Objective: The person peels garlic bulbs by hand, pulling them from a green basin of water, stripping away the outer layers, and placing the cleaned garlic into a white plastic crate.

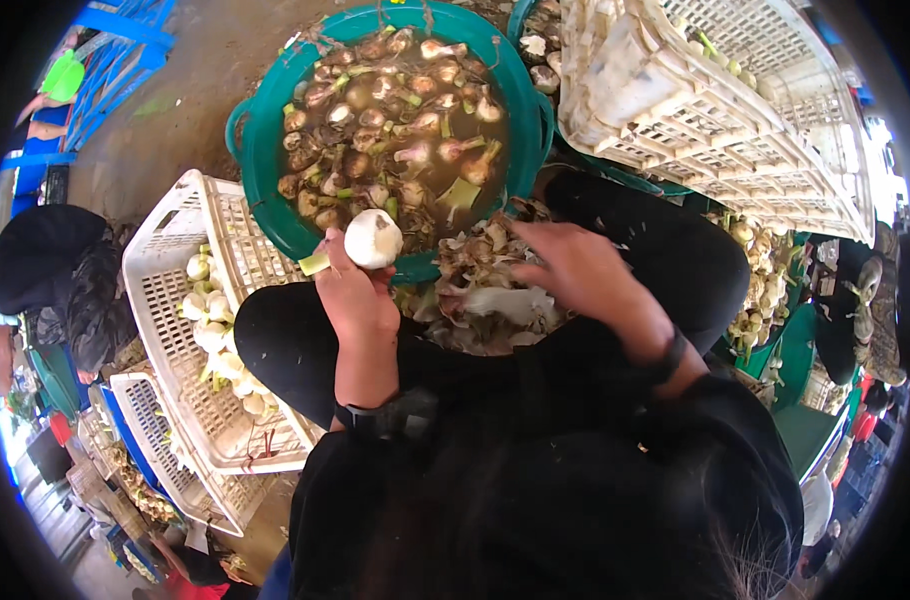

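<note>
My left hand (360, 300) is closed round a garlic bulb (373, 240); the bulb is white, with its root end facing up and a short pale green stem (315, 263) poking out to the left. The garlic is held just above the near rim of a green tub (265, 200) of murky water, where several brown-skinned garlic bulbs (412, 153) float. To the right, my right hand (580, 270), a little blurred, has its fingers apart and nothing visible in them. It hovers beside a heap of loose garlic skins (490, 300) between my legs.
On my left stands a white plastic crate (230, 240) holding cleaned garlic, with a second crate (160, 425) nearer. At the upper right a white crate (675, 120) sits tilted. More garlic (760, 285) is piled beyond my right knee. Another person (50, 265) sits at the far left.
</note>
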A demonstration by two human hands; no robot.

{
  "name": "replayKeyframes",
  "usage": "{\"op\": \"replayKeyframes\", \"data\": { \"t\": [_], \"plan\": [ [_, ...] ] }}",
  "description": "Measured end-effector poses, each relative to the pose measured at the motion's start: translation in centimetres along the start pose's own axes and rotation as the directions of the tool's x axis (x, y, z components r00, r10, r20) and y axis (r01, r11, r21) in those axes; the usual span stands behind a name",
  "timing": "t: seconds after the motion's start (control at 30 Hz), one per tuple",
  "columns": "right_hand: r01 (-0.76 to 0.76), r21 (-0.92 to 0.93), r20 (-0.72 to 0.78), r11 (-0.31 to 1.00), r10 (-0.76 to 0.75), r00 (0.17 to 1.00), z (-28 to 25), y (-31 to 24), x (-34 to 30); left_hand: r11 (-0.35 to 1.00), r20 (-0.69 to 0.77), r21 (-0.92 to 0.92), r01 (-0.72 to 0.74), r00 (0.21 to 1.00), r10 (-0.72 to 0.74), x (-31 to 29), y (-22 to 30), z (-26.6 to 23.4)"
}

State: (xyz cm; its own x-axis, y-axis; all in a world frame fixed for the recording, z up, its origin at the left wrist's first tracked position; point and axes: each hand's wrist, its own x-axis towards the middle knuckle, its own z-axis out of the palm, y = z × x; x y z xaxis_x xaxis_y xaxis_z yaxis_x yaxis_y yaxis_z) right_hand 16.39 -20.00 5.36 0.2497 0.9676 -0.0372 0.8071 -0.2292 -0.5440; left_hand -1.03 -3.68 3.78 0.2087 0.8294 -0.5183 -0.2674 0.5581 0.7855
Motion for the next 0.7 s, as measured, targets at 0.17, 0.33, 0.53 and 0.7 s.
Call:
{"op": "replayKeyframes", "data": {
  "t": [0.17, 0.33, 0.53, 0.7],
  "plan": [
    [0.348, 0.356, -0.467, 0.867, -0.158, 0.870, 2.8, -4.2, 7.0, 0.874, 0.080, 0.307, -0.376, 0.926, 0.370, 0.2, -1.8, 1.7],
    [0.399, 0.320, -0.040, 0.859, -0.409, 0.912, 4.6, -1.9, 4.3, 0.994, -0.019, 0.107, 0.018, 1.000, -0.016, 0.7, 1.7, -0.3],
    [0.156, 0.328, -0.097, 0.932, -0.132, 0.987, 3.9, -5.2, 3.8, 0.998, -0.053, 0.021, 0.056, 0.997, -0.055, 0.5, 0.5, -0.2],
    [0.254, 0.179, -0.299, 0.951, -0.193, 0.934, 4.1, -8.5, 6.4, 0.986, -0.254, -0.043, -0.160, 0.957, 0.144, -0.4, 0.3, 1.1]
  ]
}}
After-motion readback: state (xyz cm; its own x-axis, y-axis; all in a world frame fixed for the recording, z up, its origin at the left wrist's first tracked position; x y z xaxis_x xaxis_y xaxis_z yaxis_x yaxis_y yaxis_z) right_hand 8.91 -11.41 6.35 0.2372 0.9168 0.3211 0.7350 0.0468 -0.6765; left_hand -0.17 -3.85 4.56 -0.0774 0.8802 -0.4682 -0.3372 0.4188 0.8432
